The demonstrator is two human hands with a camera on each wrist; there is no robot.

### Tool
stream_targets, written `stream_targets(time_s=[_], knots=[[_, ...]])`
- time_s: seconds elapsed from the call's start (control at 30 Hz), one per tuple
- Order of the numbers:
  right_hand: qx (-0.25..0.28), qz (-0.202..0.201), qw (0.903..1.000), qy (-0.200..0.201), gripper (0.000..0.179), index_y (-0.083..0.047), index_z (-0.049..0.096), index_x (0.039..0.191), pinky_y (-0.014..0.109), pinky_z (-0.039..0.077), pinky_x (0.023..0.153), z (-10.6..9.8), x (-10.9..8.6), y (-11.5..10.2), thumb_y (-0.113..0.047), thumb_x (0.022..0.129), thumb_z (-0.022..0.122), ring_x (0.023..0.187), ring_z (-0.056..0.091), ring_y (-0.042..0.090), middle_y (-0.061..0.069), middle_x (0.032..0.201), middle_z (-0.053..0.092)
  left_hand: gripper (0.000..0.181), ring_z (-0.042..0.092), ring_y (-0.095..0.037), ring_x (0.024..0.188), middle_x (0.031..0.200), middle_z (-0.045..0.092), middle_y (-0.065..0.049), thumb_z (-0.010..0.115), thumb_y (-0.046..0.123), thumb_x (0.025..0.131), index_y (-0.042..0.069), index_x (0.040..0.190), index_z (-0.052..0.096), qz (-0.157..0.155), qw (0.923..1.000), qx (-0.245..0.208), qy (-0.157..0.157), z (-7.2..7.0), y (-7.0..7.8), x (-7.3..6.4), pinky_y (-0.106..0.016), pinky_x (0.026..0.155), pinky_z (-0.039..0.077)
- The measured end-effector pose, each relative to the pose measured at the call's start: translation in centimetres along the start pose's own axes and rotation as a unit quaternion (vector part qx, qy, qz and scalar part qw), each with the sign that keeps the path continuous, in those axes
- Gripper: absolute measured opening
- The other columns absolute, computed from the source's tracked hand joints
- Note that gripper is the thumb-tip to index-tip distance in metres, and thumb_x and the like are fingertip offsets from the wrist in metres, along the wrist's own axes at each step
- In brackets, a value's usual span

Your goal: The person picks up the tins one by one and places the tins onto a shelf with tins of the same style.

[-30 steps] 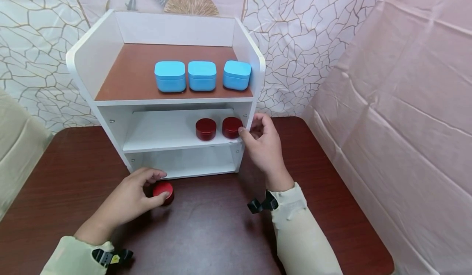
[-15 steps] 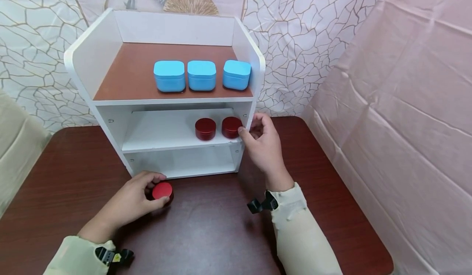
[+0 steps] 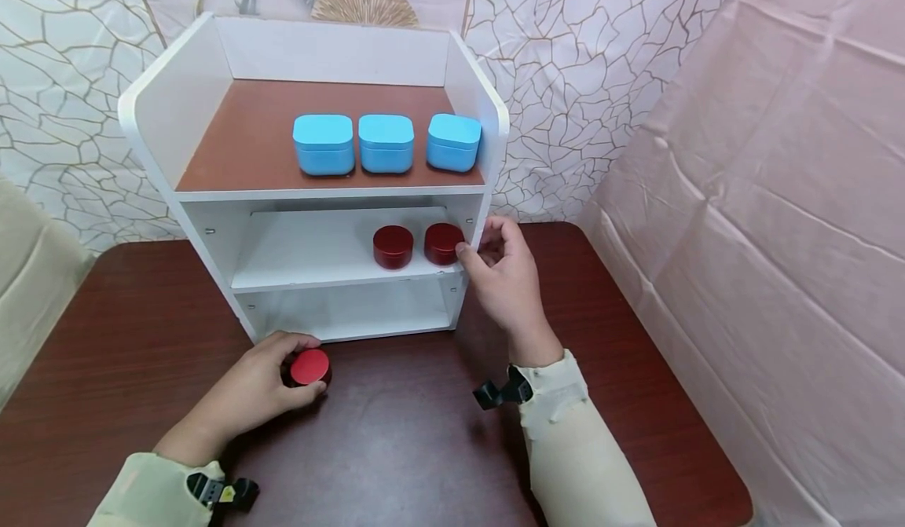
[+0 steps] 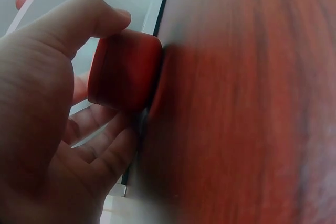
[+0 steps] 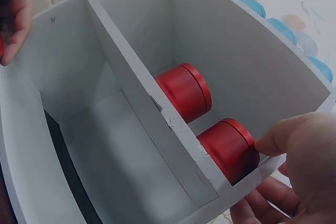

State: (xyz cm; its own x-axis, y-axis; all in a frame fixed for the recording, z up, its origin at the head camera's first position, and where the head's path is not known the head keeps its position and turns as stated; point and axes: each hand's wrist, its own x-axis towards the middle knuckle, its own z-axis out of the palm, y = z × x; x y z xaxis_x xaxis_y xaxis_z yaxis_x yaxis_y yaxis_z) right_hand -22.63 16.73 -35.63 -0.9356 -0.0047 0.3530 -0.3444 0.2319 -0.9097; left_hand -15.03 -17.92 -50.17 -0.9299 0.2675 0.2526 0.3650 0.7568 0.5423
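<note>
A round red tin (image 3: 309,367) stands on the table before the shelf's lower left corner. My left hand (image 3: 258,389) holds it, thumb on the near side and fingers round the far side; in the left wrist view the tin (image 4: 126,69) sits between thumb and fingers, close against the wood. My right hand (image 3: 505,283) grips the right side panel of the white shelf unit (image 3: 332,195), its fingers outside. Its thumb reaches round the front edge to a second red tin (image 5: 231,148) on the middle shelf. Another red tin (image 3: 393,247) stands left of that one.
Three blue lidded boxes (image 3: 385,144) stand in a row on the brown top shelf. The white bottom shelf (image 3: 360,311) lies just above the dark red-brown table (image 3: 396,433). Patterned cloth hangs behind, and a pale curtain (image 3: 763,244) on the right.
My left hand has closed in round the red tin, its thumb and fingers now nearer to it. The head view has shifted slightly. My right hand stays at the side panel.
</note>
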Motion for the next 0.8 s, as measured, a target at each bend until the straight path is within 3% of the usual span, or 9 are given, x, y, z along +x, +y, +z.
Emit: stream_targets(time_s=[0.17, 0.43, 0.7, 0.8], knots=[[0.002, 0.001, 1.0, 0.002, 0.035, -0.002, 0.055, 0.126, 0.052, 0.055, 0.099, 0.1, 0.02, 0.13, -0.005, 0.095, 0.072, 0.109, 0.062, 0.034, 0.019, 0.117, 0.061, 0.06, 0.061, -0.011, 0.098, 0.114, 0.069, 0.003, 0.095, 0.035, 0.075, 0.014, 0.126, 0.07, -0.003, 1.0, -0.003, -0.004, -0.02, -0.06, -0.05, -0.029, 0.082, 0.054], [-0.007, 0.004, 1.0, 0.004, 0.036, -0.004, 0.055, 0.127, 0.029, 0.056, 0.092, 0.09, -0.01, 0.12, -0.006, 0.096, 0.072, 0.11, 0.062, 0.031, 0.018, 0.118, 0.062, 0.062, 0.061, -0.012, 0.099, 0.115, 0.069, 0.002, 0.095, 0.031, 0.075, 0.014, 0.128, 0.068, -0.007, 0.9999, -0.007, -0.01, 0.1, -0.25, -0.15, -0.03, 0.082, 0.054], [-0.006, 0.006, 1.0, 0.005, 0.037, -0.003, 0.054, 0.128, 0.05, 0.055, 0.1, 0.17, 0.1, 0.21, -0.005, 0.095, 0.072, 0.11, 0.063, 0.03, 0.019, 0.118, 0.061, 0.062, 0.061, -0.01, 0.096, 0.115, 0.068, 0.001, 0.096, 0.027, 0.074, 0.014, 0.127, 0.067, -0.012, 0.9995, -0.025, -0.013, 0.12, -0.4, -0.24, -0.026, 0.081, 0.055], [-0.002, 0.005, 1.0, 0.005, 0.037, -0.003, 0.054, 0.127, 0.052, 0.054, 0.101, 0.2, 0.15, 0.27, -0.005, 0.095, 0.072, 0.11, 0.062, 0.031, 0.019, 0.118, 0.061, 0.062, 0.061, -0.01, 0.096, 0.116, 0.068, 0.001, 0.096, 0.026, 0.074, 0.014, 0.128, 0.066, -0.015, 0.9992, -0.032, -0.019, 0.15, -0.49, -0.26, -0.026, 0.081, 0.056]])
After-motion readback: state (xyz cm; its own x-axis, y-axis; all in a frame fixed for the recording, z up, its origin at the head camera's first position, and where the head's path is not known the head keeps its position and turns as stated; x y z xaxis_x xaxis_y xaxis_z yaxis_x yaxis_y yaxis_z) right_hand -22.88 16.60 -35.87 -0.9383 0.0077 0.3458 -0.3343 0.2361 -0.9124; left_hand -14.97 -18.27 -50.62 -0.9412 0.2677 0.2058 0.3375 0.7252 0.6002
